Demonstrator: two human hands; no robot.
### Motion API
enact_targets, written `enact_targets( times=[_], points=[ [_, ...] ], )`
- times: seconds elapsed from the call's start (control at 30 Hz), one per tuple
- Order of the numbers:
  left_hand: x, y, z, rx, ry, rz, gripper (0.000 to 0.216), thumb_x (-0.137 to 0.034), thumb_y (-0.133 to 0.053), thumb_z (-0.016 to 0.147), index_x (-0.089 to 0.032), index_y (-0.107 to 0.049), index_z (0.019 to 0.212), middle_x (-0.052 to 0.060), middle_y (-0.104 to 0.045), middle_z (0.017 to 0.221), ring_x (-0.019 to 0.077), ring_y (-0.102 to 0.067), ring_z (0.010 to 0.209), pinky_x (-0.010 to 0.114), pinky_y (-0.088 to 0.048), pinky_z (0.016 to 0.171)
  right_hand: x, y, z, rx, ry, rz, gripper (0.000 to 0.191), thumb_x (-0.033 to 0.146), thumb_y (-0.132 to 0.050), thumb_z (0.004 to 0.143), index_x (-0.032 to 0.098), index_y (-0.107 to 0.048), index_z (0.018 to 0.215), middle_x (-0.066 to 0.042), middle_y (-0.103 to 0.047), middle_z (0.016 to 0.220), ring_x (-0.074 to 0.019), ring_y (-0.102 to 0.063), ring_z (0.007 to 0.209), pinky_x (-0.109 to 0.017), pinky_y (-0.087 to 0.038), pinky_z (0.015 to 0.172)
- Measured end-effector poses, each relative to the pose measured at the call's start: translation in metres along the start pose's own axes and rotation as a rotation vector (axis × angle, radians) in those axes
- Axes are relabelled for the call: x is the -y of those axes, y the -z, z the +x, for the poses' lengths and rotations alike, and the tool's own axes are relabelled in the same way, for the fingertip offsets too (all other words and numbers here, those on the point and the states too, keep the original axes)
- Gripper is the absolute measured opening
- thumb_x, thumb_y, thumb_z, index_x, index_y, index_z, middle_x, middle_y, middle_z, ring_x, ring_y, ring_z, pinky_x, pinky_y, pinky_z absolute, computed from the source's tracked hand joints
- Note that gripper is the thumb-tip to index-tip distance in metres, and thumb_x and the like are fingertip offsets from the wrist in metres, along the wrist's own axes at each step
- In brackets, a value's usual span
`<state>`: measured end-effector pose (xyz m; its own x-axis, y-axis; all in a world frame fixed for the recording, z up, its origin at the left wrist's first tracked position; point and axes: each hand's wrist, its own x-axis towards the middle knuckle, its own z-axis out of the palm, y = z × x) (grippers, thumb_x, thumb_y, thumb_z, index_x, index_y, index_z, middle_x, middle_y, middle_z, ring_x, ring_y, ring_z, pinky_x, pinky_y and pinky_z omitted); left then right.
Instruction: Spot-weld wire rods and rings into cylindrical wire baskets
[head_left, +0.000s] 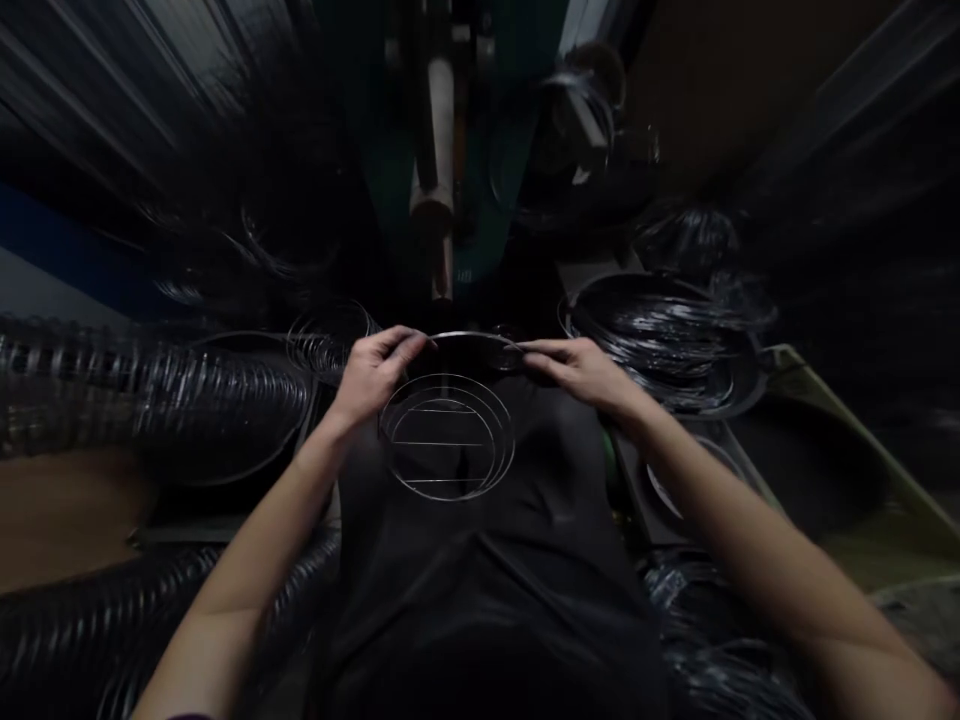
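A thin metal hoop (466, 334) was pinched between the fingertips of the left hand (375, 370) and the right hand (583, 368). Below and between them, a round wire frame (439, 444) with three crossbars was seen. A row of wire rings (225, 388) was placed leftward, a wire heap (675, 335) rightward, a copper-coloured rod (443, 255) ahead.

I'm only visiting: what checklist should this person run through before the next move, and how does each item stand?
1. Left hand gripping the curved metal rim: ok.
2. Right hand gripping it too: ok.
3. Hands apart from the copper-coloured rod: ok, one on either side in view.
4. Wire frame showing all three crossbars: cannot tell how many it should have; three show.
5. Rim joined to the frame: cannot tell.
6. Good light: not ok, dim.
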<state>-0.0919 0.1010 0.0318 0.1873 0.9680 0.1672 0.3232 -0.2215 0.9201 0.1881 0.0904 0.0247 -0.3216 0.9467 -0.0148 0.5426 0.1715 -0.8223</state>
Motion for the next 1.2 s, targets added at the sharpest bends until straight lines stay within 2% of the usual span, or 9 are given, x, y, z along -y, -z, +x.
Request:
enact_targets(
  times=[0.17,0.27,0.33,0.4,0.5,0.6,0.83,1.07,1.2],
  points=[
    [0.015,-0.004,-0.007,0.117,0.294,-0.270,0.033,-0.047,-0.060,0.082,-0.015,-0.062,0.083,-0.008,-0.022,0.049,0.0040,-0.019,0.040,0.020,-0.016,0.039,0.018,-0.014,-0.011,-0.042,-0.065,-0.155,0.035,0.040,-0.051,0.085,0.014,-0.072,0.095,-0.004,-0.071,0.083,-0.0164,-0.064,0.074,-0.027,-0.047,0.073],
    [0.040,-0.017,-0.023,0.196,0.454,-0.230,0.034,-0.048,-0.055,0.085,-0.014,-0.061,0.082,-0.008,-0.023,0.046,0.0048,-0.020,0.038,0.020,-0.019,0.039,0.003,-0.032,-0.024,0.054,-0.115,-0.305,0.034,0.037,-0.046,0.089,0.016,-0.071,0.098,-0.004,-0.071,0.083,-0.0157,-0.063,0.073,-0.026,-0.045,0.071],
    [0.056,-0.026,-0.032,0.225,0.385,-0.033,0.033,-0.045,-0.051,0.087,-0.015,-0.065,0.086,-0.004,-0.042,0.048,0.0075,-0.037,0.042,0.021,-0.031,0.044,-0.013,-0.046,-0.027,0.146,-0.131,-0.380,0.035,0.035,-0.042,0.091,0.017,-0.068,0.107,-0.005,-0.071,0.090,-0.0167,-0.065,0.079,-0.026,-0.046,0.074],
    [0.068,-0.032,-0.037,0.258,0.191,0.277,0.031,-0.041,-0.047,0.090,-0.018,-0.066,0.099,0.002,-0.064,0.071,0.0118,-0.057,0.062,0.022,-0.042,0.060,-0.024,-0.058,-0.024,0.180,-0.085,-0.480,0.039,0.031,-0.036,0.094,0.020,-0.059,0.124,-0.006,-0.070,0.103,-0.0177,-0.064,0.089,-0.026,-0.046,0.077],
    [0.073,-0.036,-0.034,0.349,-0.039,0.732,0.032,-0.034,-0.041,0.094,-0.024,-0.060,0.119,0.005,-0.068,0.102,0.0173,-0.063,0.089,0.025,-0.044,0.073,-0.030,-0.071,-0.012,0.221,0.022,-0.701,0.049,0.021,-0.033,0.093,0.022,-0.038,0.142,-0.009,-0.064,0.116,-0.0188,-0.063,0.095,-0.026,-0.046,0.076],
    [0.070,-0.040,-0.028,0.454,-0.116,0.986,0.038,-0.023,-0.037,0.094,-0.024,-0.051,0.130,0.008,-0.065,0.109,0.0181,-0.064,0.088,0.025,-0.044,0.067,-0.029,-0.078,-0.004,0.315,0.054,-0.931,0.057,0.012,-0.031,0.090,0.021,-0.028,0.146,-0.012,-0.061,0.118,-0.0198,-0.064,0.088,-0.027,-0.045,0.068],
    [0.068,-0.040,-0.014,0.553,-0.145,1.006,0.047,-0.020,-0.040,0.093,-0.031,-0.038,0.140,0.005,-0.066,0.108,0.0183,-0.065,0.089,0.023,-0.042,0.065,-0.024,-0.085,0.004,0.356,0.035,-1.136,0.056,0.013,-0.028,0.091,0.020,-0.025,0.147,-0.014,-0.060,0.112,-0.0212,-0.066,0.079,-0.029,-0.041,0.059],
    [0.046,-0.006,0.027,0.435,-0.169,0.998,0.037,-0.030,-0.039,0.095,-0.030,-0.049,0.131,0.004,-0.070,0.099,0.0165,-0.066,0.084,0.020,-0.042,0.065,0.009,-0.060,0.053,0.202,0.074,-0.982,0.045,0.027,-0.029,0.096,0.028,-0.036,0.141,-0.009,-0.065,0.108,-0.0213,-0.065,0.087,-0.027,-0.041,0.063],
    [0.048,0.008,0.047,0.342,-0.175,0.904,0.034,-0.035,-0.040,0.095,-0.029,-0.055,0.125,0.003,-0.071,0.090,0.0142,-0.067,0.077,0.018,-0.042,0.062,0.019,-0.050,0.069,0.207,0.099,-0.886,0.047,0.026,-0.027,0.096,0.027,-0.030,0.143,-0.007,-0.066,0.110,-0.0203,-0.064,0.091,-0.026,-0.043,0.068]
  ],
)
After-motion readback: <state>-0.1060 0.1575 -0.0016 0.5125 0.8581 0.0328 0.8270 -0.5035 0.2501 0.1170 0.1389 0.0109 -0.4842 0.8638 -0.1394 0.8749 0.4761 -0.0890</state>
